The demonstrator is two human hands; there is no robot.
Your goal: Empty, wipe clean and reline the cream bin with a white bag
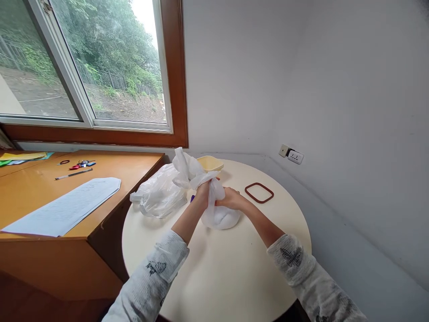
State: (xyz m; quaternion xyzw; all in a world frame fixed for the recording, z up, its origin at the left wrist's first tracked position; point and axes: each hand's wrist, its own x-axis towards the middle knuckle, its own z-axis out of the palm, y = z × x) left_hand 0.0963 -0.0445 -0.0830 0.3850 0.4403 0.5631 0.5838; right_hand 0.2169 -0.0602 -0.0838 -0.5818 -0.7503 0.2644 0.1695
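Observation:
A white plastic bag (221, 219) with a rounded, filled bottom rests on the round table. My left hand (203, 193) is closed around its gathered neck, and the loose top flops up and to the left. On the other side, my right hand (231, 198) has its fingers curled into the bag's plastic; the fingertips are partly hidden. What the bag contains cannot be made out. To the left lies a crumpled, translucent plastic bag (161, 192). Behind the hands stands a pale yellow tray-like container (211, 163), partly covered. A small purple thing (192, 198) peeks out beside my left wrist.
On the round cream table (221, 273), a brown rounded-square ring (247, 190) lies to the right. The wooden desk (137, 165) at left holds papers (67, 205), a pen (73, 174) and keys (83, 164). A wall socket (295, 156) and a window surround the corner.

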